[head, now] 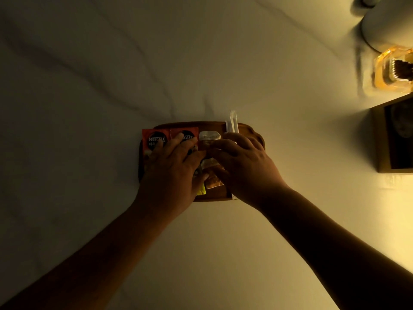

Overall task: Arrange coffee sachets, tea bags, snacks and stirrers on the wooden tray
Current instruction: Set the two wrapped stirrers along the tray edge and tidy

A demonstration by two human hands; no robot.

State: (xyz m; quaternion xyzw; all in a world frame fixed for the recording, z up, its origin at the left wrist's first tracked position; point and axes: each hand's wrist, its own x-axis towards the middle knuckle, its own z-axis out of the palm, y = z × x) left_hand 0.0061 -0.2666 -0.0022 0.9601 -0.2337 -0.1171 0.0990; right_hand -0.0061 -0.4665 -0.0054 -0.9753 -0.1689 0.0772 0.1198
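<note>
While both hands lie flat on the wooden tray [257, 133] — left hand [176, 166] pressing the coffee sachets [156, 139], right hand [241, 162] covering snack packets [209, 139], gripping nothing — the overhanging stirrers [233, 121] could get nudged off.

2 red coffee sachets [156, 139], 2 stirrers [232, 124], perhaps 2 snack packets [209, 137]

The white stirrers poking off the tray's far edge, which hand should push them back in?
Probably the right hand. It lies on the tray right beside the stirrers, fingers near their lower ends. The left hand rests over the red coffee sachets, farther away.
</note>
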